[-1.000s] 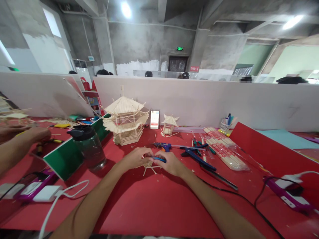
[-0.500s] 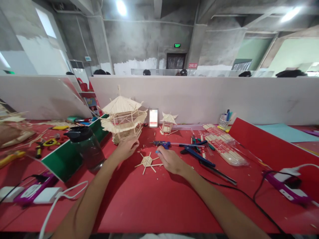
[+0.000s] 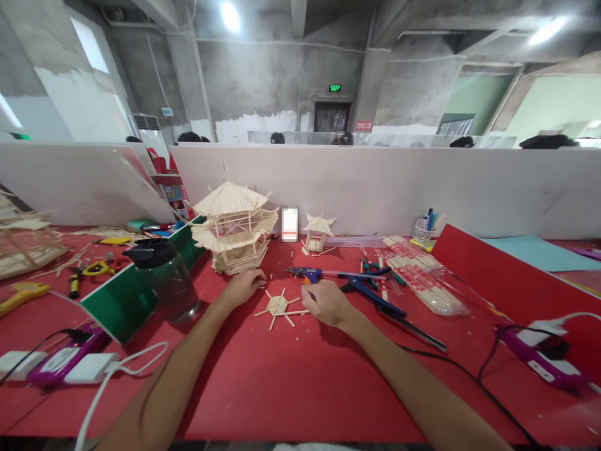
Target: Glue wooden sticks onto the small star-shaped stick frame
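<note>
A slip of the right hand (image 3: 328, 304), clasping a small dark object (image 3: 312, 296), could knock the pale wooden spoked frame (image 3: 277, 305) askew; the left hand (image 3: 242, 289), grip unclear, rests opposite.

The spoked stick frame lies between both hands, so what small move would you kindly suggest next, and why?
Probably bring the left hand to the spoked stick frame and steady it: the frame lies flat on the red table, neither hand clearly holding it, and the right hand seems to grip a small dark item.
</note>
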Available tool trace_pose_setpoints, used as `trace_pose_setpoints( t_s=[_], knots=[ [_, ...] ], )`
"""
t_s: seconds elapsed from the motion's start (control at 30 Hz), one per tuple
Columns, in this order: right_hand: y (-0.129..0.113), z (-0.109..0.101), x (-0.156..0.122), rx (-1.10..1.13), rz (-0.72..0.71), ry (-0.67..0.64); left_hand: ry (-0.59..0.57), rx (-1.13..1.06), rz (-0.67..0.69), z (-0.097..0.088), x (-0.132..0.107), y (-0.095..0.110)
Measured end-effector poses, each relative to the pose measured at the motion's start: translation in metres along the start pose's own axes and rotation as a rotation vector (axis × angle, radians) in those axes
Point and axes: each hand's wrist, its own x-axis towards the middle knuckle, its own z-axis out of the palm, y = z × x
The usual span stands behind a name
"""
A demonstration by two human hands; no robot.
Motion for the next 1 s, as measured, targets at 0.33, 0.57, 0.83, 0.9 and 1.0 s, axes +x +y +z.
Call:
trace_pose_setpoints(
  t_s=[0.33, 0.57, 0.83, 0.9, 1.0],
  knots=[
    [0.002, 0.002, 0.001, 0.073, -0.012, 0.057, -0.014, -0.016, 0.011, 0.010, 0.011, -0.010],
    [0.003, 0.003, -0.001, 0.078, -0.029, 0.072, -0.015, 0.060, -0.048, 0.016, 0.013, -0.011],
    [0.002, 0.002, -0.001, 0.084, -0.029, 0.074, 0.073, 0.071, -0.115, -0.005, 0.007, -0.019],
    [0.001, 0.001, -0.001, 0.082, -0.029, 0.074, 0.126, 0.068, -0.136, -0.013, 0.006, -0.019],
    [0.000, 0.001, -0.001, 0.083, -0.029, 0.068, 0.186, 0.057, -0.173, -0.023, 0.004, -0.019]
  ],
)
